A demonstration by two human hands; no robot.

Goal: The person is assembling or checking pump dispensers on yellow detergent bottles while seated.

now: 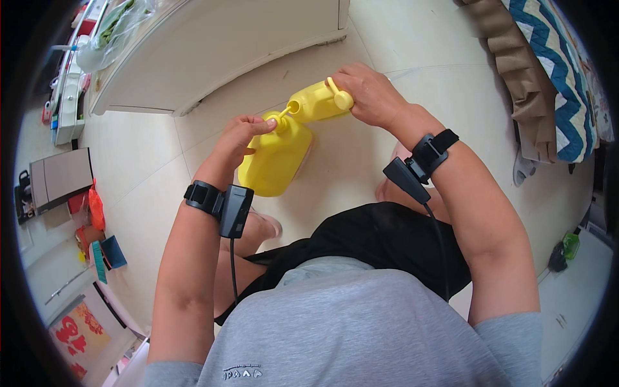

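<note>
My left hand (244, 137) grips a large yellow plastic jug (274, 161) near its top, with the thumb by the neck. Up at the right, my right hand (369, 93) is closed around the end of a smaller yellow plastic bottle (316, 103). This bottle lies tilted on its side, its open round mouth facing the jug's neck. A thin yellow strip or stream (284, 112) spans the mouth and the neck; I cannot tell which it is. Beside my right fingers hangs a round yellow cap (343, 99).
Ahead stands a cream cabinet (232, 48) with a plastic bag of greens (116, 32) on top. Pale floor tiles (148, 171) lie beneath. A bed with a zigzag cover (548, 71) is at far right. A grey box (61, 179) and a blue dustpan (113, 251) are left.
</note>
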